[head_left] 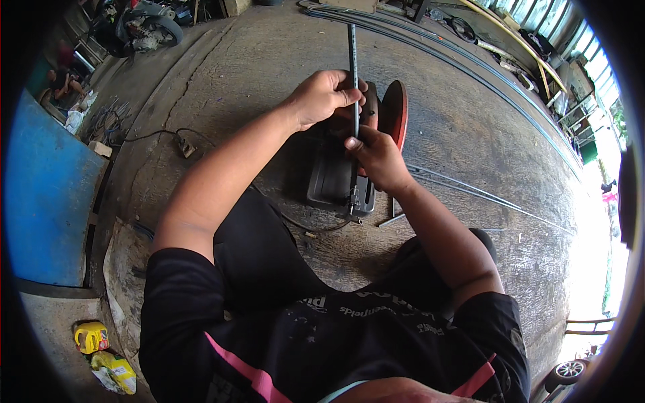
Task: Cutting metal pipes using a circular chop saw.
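Note:
A thin dark metal bar [353, 50] with pale flecks runs away from me over a cut-off saw. My left hand [322, 99] pinches the bar farther along it. Closer to me, my right hand [380, 156] has its thumb and fingers closed on the same bar. Beneath both hands stands the saw, its dark base [324, 181] on the floor and its large round disc [398, 107], reddish at the edge, just right of my hands. The hands hide much of the saw's middle. A small clamp-like fitting [353, 199] sits at the base's near end.
Long thin metal rods [470, 70] lie across the floor at the far right, and more rods [484, 193] reach right from the saw. A cable with a plug block [183, 144] lies to the left, near a blue panel [50, 195]. A motorcycle [151, 30] stands far left.

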The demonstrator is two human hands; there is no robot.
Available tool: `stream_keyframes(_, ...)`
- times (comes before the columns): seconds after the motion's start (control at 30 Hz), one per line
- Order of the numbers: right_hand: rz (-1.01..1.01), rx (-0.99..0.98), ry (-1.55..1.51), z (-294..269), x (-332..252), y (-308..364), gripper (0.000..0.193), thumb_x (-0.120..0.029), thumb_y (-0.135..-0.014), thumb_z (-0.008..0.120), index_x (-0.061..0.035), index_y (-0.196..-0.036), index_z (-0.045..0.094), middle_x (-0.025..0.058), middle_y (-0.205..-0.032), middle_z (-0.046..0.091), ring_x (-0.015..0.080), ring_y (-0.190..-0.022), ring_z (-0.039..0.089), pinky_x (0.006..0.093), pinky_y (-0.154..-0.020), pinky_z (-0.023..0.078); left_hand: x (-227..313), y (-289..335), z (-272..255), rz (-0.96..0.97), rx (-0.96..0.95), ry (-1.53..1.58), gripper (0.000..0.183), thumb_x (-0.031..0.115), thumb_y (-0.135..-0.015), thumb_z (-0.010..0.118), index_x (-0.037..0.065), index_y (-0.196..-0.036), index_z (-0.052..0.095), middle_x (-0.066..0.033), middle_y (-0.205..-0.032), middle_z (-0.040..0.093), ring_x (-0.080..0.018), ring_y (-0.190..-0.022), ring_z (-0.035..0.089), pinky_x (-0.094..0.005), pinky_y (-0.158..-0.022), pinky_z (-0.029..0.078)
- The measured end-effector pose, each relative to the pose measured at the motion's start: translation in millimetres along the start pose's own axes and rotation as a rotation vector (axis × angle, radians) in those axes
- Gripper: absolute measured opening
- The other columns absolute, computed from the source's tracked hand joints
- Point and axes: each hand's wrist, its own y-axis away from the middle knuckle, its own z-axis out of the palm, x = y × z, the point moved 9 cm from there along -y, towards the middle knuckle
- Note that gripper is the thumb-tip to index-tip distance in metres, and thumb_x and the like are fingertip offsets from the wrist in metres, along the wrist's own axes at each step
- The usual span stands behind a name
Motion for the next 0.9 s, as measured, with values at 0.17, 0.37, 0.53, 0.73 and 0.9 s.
stream_keyframes(0.17,-0.079,0.023,0.276,-40,-40,-8,0.027,-0.024,-0.088,0.066,-0.0023,-0.105,0.067,0.0116,-0.078,0.064,0.0234,-0.077,0.062,0.0372,-0.072,0.048,10,4,-13,0.147,0.033,0.540,0.010,0.007,-0.095,0.055,0.006,-0.104,0.056,-0.0107,-0.100,0.063,-0.0257,-0.098,0.064,-0.0382,-0.087,0.056)
stream_keyframes(0.37,-0.425,0.430,0.946,-92,-108,10,0.021,-0.022,-0.083,0.068,-0.0142,-0.102,0.073,0.0028,-0.107,0.065,0.0263,-0.114,0.048,0.0429,-0.097,0.033,32,14,-17,0.361,0.150,0.611,0.009,0.004,-0.094,0.055,0.007,-0.102,0.056,-0.0127,-0.107,0.062,-0.0284,-0.108,0.062,-0.0402,-0.093,0.055)
stream_keyframes(0.53,-0.453,0.500,0.877,-88,-111,10,0.022,-0.019,-0.083,0.068,-0.0128,-0.104,0.072,0.0029,-0.108,0.065,0.0251,-0.114,0.049,0.0411,-0.098,0.034,38,22,-29,0.362,0.333,0.411,0.009,0.009,-0.095,0.056,0.005,-0.104,0.057,-0.0116,-0.101,0.064,-0.0241,-0.097,0.064,-0.0371,-0.085,0.056)
stream_keyframes(0.73,-0.377,0.131,0.297,2,-67,-26,0.030,-0.022,-0.088,0.065,0.0000,-0.108,0.066,0.0200,-0.096,0.067,0.0337,-0.087,0.066,0.0371,-0.079,0.051,-5,9,-136,-0.005,0.603,-0.143,0.017,0.017,-0.096,0.058,0.002,-0.102,0.062,-0.0079,-0.092,0.065,-0.0181,-0.082,0.063,-0.0325,-0.073,0.053)
stream_keyframes(0.9,-0.218,0.069,0.124,111,7,-83,0.033,-0.028,-0.088,0.063,0.0008,-0.102,0.067,0.0241,-0.085,0.067,0.0376,-0.084,0.067,0.0407,-0.076,0.051,-127,9,-217,-0.413,0.640,-0.721,0.024,0.026,-0.087,0.066,0.005,-0.100,0.067,-0.0119,-0.096,0.068,-0.0224,-0.086,0.065,-0.0354,-0.078,0.052)
